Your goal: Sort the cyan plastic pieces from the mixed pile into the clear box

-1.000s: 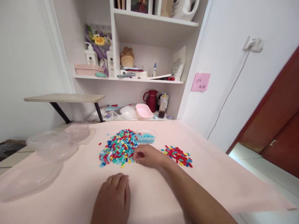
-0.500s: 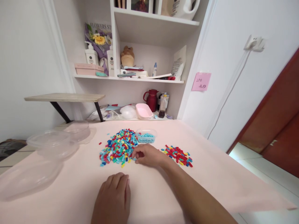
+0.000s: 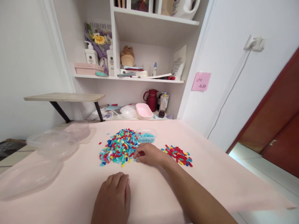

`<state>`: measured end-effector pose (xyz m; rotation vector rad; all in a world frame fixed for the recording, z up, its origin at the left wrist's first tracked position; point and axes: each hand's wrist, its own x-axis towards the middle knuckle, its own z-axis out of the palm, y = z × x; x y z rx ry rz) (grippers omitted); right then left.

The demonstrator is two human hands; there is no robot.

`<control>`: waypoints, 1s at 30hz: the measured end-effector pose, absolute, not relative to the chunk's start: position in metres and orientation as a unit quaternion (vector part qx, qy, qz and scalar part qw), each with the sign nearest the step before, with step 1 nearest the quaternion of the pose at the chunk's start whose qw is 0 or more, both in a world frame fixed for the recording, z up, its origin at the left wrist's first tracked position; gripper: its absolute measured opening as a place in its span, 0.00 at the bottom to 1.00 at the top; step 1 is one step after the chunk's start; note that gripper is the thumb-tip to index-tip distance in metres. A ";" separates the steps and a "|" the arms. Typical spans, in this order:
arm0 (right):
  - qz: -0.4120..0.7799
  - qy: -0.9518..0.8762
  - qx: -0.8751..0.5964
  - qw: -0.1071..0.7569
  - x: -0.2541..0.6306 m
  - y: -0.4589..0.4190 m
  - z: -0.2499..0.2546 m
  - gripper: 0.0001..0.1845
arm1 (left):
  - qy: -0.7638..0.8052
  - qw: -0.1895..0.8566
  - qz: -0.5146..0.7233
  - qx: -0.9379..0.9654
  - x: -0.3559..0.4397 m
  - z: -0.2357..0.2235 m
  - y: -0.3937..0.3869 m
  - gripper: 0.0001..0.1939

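A heap of small toy bricks (image 3: 120, 145), mostly light blue and red with some yellow, green and dark blue, lies on the pink-covered table. At its right edge is my right hand (image 3: 147, 154), its thumb and fingers curled into a pinch. A light blue bit shows by the fingertips; whether it is held I cannot tell. Just beyond that hand stands a clear plastic tub (image 3: 146, 137) with light blue bricks in it. A smaller pile of mainly red bricks (image 3: 178, 155) is to the right. Nearer me, my left hand (image 3: 113, 197) rests palm down, holding nothing visible.
Clear plastic containers (image 3: 52, 143) stand at the left of the pink tablecloth (image 3: 149, 189). A wooden stand (image 3: 65, 97) rises behind them. At the back are a pink tray (image 3: 144, 112), a red jug (image 3: 152, 100) and a bottle (image 3: 163, 105), under white shelves.
My right hand has shifted slightly to the right, along the edge of the heap. My left hand stays where it was.
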<state>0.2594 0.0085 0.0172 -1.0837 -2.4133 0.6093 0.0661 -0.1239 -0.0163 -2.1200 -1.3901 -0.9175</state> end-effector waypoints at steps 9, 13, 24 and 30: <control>0.139 -0.854 -0.416 0.280 0.257 0.002 0.026 0.14 | -0.491 0.230 -0.332 -0.772 0.064 -0.017 -0.120 0.12; 0.115 -0.776 -0.455 0.421 0.272 0.014 0.037 0.10 | -0.481 0.241 -0.343 -0.770 0.062 -0.021 -0.115 0.12; 0.001 -0.698 -0.578 0.422 0.278 0.034 0.063 0.19 | -0.509 0.179 -0.305 -0.785 0.057 -0.032 -0.109 0.11; 0.191 -0.757 -0.470 0.412 0.258 0.016 0.054 0.13 | -0.569 0.112 -0.271 -0.768 0.065 -0.031 -0.113 0.15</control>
